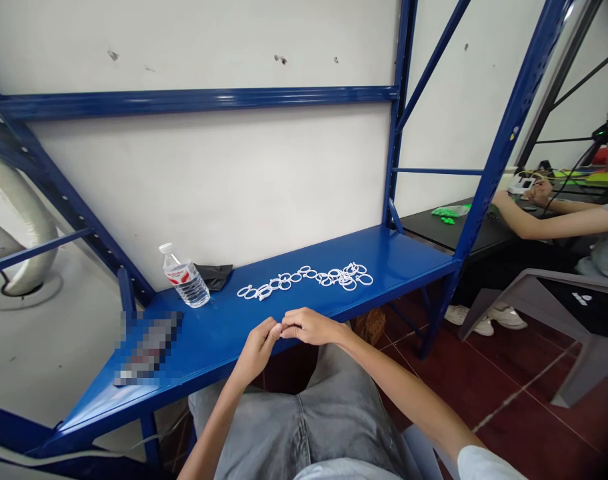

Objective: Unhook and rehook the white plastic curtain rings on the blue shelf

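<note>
The rings (pixel 334 275) lie on the blue bench (pixel 409 250), just beyond the fingers and apart from them. The left hand (pixel 255 351) and right hand (pixel 311 327) meet above the bench's near edge, their fingers bent and pinched in, tip to tip; whether something small sits between them cannot be told. The rings are thin, white, smooth and round, each with a small knob or tab on its rim. They overlap in a loose row, sparse toward the left and middle and heaped more thickly at the right end. The bench top is flat, glossy and painted, joined to a blue frame (pixel 199 100) of straight bars, some with punched holes, against a pale wall (pixel 224 173) with chipped marks. To the left of the rings stands a bottle (pixel 187 280) of clear, ribbed plastic, with a white cap, a red and white label and clear liquid inside. Just behind it lies a black bag (pixel 217 275), flat and creased, its contents hidden. Nearer the bench's left end is a dark, oblong thing (pixel 151 350), too blurred to name. At the right, another person's forearm (pixel 539 223) reaches over a dark table (pixel 471 233), where a clear pouch (pixel 457 211) lies with bright green pieces (pixel 445 218).
</note>
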Demonstrator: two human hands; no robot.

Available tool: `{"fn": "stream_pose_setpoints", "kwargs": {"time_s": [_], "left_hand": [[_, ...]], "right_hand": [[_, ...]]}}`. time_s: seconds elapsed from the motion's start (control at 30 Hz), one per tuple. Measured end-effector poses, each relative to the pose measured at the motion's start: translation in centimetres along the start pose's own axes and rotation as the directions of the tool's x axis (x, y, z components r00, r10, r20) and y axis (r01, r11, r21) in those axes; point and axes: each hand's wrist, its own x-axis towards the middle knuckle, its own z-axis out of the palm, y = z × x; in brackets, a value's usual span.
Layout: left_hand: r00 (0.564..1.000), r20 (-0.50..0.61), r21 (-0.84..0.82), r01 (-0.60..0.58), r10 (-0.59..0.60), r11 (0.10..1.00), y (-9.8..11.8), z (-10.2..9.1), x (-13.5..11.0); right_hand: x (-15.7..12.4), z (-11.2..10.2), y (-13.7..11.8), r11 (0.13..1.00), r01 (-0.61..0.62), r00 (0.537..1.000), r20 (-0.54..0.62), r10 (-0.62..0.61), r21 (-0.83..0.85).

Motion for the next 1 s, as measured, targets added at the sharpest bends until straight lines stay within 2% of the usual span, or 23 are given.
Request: {"fn": "stream_pose_setpoints", "kwargs": {"time_s": [0.07, 0.17, 0.33, 0.43, 0.53, 0.63, 0.7, 0.77, 0.83, 0.87, 0.9, 0.93, 1.0], "left_hand": [[1.000, 0.015, -0.134, 0.024, -0.022, 0.991, 0.2, 0.0, 0.1], [0.998, 0.041, -0.298, 0.060, -0.050, 0.953, 0.2, 0.4, 0.1], [0.986, 0.120, -0.600, 0.164, -0.114, 0.783, 1.0, 1.6, 0.3], [0.988, 0.088, -0.686, 0.155, -0.130, 0.711, 2.1, 2.0, 0.5], [0.985, 0.014, -0.731, 0.129, -0.174, 0.670, 2.9, 2.0, 0.6], [0.986, -0.003, -0.725, 0.111, -0.164, 0.680, 2.7, 1.6, 1.1], [0.991, 0.016, -0.636, 0.113, -0.134, 0.764, 1.7, 0.9, 2.0], [0.991, -0.006, -0.431, 0.115, -0.130, 0.895, -0.1, -0.1, 3.4], [0.978, -0.147, -0.082, 0.140, -0.151, 0.987, -2.2, -1.4, 5.0], [0.958, -0.245, 0.098, 0.174, -0.145, 0.980, -3.3, -2.0, 5.9], [0.941, -0.310, 0.239, 0.217, -0.137, 0.946, -4.3, -2.6, 6.7], [0.934, -0.335, 0.351, 0.249, -0.128, 0.903, -5.3, -3.0, 7.5], [0.946, -0.298, 0.514, 0.274, -0.131, 0.813, -6.8, -3.6, 8.6]], "right_hand": [[0.1, -0.3, 0.0, 0.985, 0.038, 0.999, 0.021, -0.042, 0.166], [0.2, -0.5, 0.2, 0.920, 0.037, 0.996, 0.055, -0.064, 0.391], [0.0, -0.8, 0.8, 0.782, -0.020, 0.996, 0.080, -0.039, 0.622], [0.1, -0.8, 0.9, 0.685, 0.001, 0.994, 0.072, -0.078, 0.729], [0.5, -0.1, 1.0, 0.559, 0.052, 0.995, 0.006, -0.102, 0.828], [1.0, 0.4, 1.3, 0.482, 0.069, 0.998, -0.059, -0.035, 0.874], [1.0, -0.1, 1.8, 0.532, 0.041, 0.991, -0.102, 0.085, 0.846], [0.6, -1.6, 2.4, 0.667, -0.017, 0.954, -0.188, 0.234, 0.745], [-0.3, -3.9, 3.3, 0.852, -0.142, 0.888, -0.315, 0.334, 0.503], [-0.9, -5.1, 3.7, 0.921, -0.221, 0.835, -0.426, 0.348, 0.320], [-1.6, -6.3, 4.2, 0.936, -0.323, 0.781, -0.519, 0.349, 0.143], [-2.3, -7.4, 4.6, 0.902, -0.432, 0.725, -0.591, 0.353, 0.009], [-3.7, -9.1, 5.2, 0.795, -0.593, 0.640, -0.674, 0.369, -0.127]]}}
